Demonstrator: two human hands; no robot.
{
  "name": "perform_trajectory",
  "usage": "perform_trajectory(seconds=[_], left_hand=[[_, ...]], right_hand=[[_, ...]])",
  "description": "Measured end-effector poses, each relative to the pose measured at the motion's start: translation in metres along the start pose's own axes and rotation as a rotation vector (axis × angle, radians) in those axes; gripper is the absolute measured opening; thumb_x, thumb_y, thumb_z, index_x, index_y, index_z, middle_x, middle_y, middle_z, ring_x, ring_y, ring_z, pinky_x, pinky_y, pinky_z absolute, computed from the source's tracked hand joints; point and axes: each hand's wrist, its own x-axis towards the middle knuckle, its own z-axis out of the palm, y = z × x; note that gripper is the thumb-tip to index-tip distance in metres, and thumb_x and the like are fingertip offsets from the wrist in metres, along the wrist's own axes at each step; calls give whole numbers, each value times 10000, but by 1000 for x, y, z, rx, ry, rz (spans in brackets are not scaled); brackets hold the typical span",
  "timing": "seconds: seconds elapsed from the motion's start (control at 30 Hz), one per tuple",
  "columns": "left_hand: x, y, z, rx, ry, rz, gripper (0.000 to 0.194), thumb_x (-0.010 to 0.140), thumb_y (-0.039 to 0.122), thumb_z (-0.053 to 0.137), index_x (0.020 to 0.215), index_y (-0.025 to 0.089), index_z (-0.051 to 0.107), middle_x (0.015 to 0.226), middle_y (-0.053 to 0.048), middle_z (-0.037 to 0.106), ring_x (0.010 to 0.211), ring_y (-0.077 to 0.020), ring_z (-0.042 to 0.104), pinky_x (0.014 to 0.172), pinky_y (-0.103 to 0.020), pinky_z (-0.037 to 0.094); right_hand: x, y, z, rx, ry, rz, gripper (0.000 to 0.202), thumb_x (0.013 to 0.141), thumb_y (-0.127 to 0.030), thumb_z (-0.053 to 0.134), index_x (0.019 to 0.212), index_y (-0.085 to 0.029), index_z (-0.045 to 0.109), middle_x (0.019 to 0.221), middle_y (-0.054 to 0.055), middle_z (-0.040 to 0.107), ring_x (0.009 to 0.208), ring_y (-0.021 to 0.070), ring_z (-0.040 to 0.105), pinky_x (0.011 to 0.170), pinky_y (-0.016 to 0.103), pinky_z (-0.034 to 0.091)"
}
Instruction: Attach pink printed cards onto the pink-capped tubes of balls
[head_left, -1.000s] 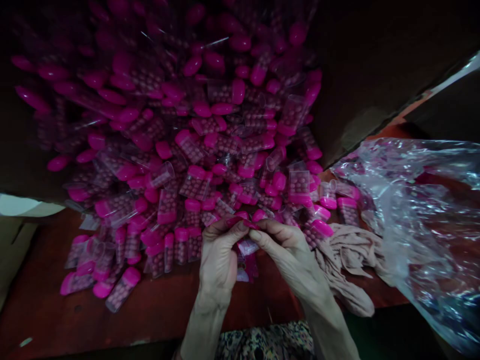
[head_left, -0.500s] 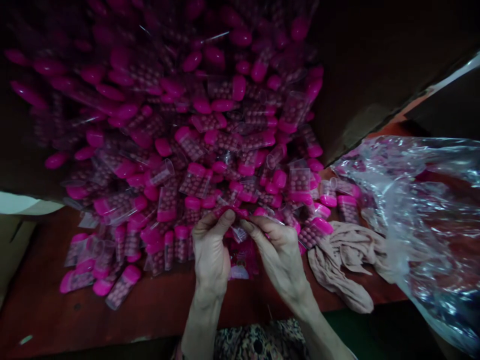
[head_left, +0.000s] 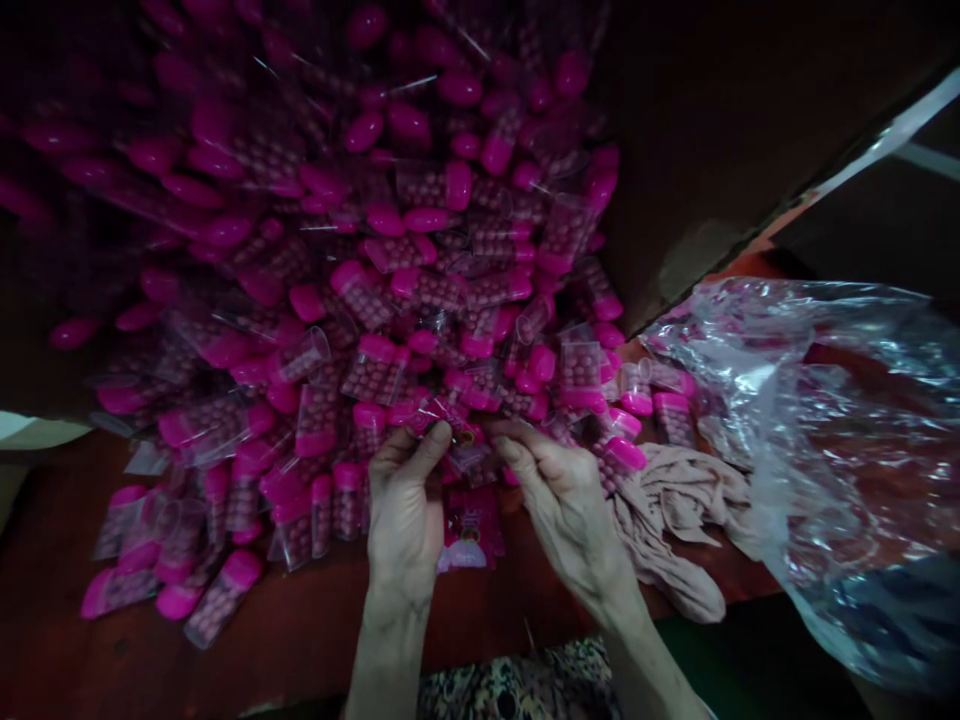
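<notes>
Nearest, below both grips, shows dark patterned fabric (head_left: 517,690) at the near edge, then the reddish-brown counter (head_left: 300,640). On it, between the wrists and just below the grips, carries a flat packet (head_left: 471,535), pink and printed, pale toward the near end. Above this, pinches a raised packet (head_left: 459,432), also pink and printed, in the left grip (head_left: 405,510), closed with the thumb on top of the near left edge. Holds the right grip (head_left: 566,515) just to the right of the raised packet, with thumb and fingertips bunched close together; cannot tell whether touching or pinching its edge. To the right of the right grip, shows a crumpled beige cloth (head_left: 675,510) on the counter, and farther right a shiny plastic sheet (head_left: 862,440). Beyond both grips and spreading to the left, shows a large heap of clear containers (head_left: 581,372) with bright pink caps (head_left: 459,186), packed with small round balls (head_left: 364,378) and lying at many angles. Past the heap's right side, shows a dark panel (head_left: 705,140).
</notes>
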Motion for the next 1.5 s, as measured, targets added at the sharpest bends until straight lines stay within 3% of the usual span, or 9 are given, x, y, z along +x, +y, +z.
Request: perform_trajectory(seconds=[0.17, 0.3, 0.4, 0.57, 0.73, 0.87, 1.0, 1.17, 1.5], left_hand=[[2, 4, -2, -48, 25, -17, 169, 517, 144, 793, 642, 166, 680, 608, 20, 693, 548, -102, 632, 534, -182, 485], [1, 3, -2, -33, 63, -28, 178, 528, 162, 795, 646, 170, 661, 599, 34, 683, 506, -93, 612, 414, -160, 415], [1, 2, -2, -31, 89, -31, 185, 550, 172, 788, 680, 174, 655, 614, 43, 676, 509, -88, 604, 400, -162, 388], [2, 2, -2, -69, 156, -30, 198, 551, 183, 793, 668, 179, 633, 595, 71, 651, 460, -62, 558, 396, -169, 381], [3, 0, -3, -133, 155, -51, 168, 599, 184, 768, 708, 192, 641, 610, 73, 643, 454, -53, 542, 413, -177, 395], [0, -3, 2, -191, 158, -47, 130, 645, 168, 735, 739, 193, 647, 667, 48, 677, 563, -88, 602, 518, -199, 453], [-5, -6, 7, -194, 124, -76, 135, 674, 216, 715, 789, 224, 643, 747, 43, 696, 668, -125, 630, 583, -244, 468], [-6, -3, 9, -197, 187, -125, 70, 702, 239, 692, 742, 231, 635, 669, 42, 672, 587, -119, 596, 522, -237, 438], [-3, -10, 5, -205, 118, -75, 139, 641, 202, 744, 727, 193, 635, 641, 55, 673, 529, -84, 595, 461, -182, 436]], right_hand=[[22, 24, -32, -527, 370, -111, 384, 820, -225, 523, 1202, -188, 522, 1110, 122, 521, 1004, 265, 519, 845, 399, 431], [38, 41, -48, -676, 263, -172, 506, 778, -213, 506, 1271, -131, 428, 1131, 165, 464, 995, 301, 496, 774, 413, 443], [41, 47, -49, -674, 274, -148, 393, 799, -247, 481, 1177, -138, 486, 1001, 133, 517, 825, 255, 536, 677, 377, 441], [33, 42, -39, -340, 538, 62, 266, 769, -369, 601, 956, -192, 539, 717, 12, 532, 576, 167, 500, 560, 316, 421], [10, 18, -22, 343, 490, 285, 310, 785, -355, 610, 1071, -256, 545, 735, -9, 532, 533, 122, 483, 474, 252, 421], [-10, 0, 0, 565, 457, 361, 320, 790, -334, 614, 1092, -260, 541, 812, 16, 608, 578, 128, 562, 487, 236, 463], [-19, -9, 18, 591, 435, 368, 330, 778, -313, 631, 1087, -246, 535, 905, 46, 635, 652, 158, 621, 570, 282, 526], [-22, -11, 24, 478, 568, 304, 321, 749, -273, 660, 1053, -240, 562, 1045, 66, 623, 731, 161, 628, 635, 289, 532], [-18, -4, 28, 360, 695, 161, 310, 730, -219, 686, 1031, -219, 607, 939, 20, 643, 705, 117, 614, 612, 228, 518]])
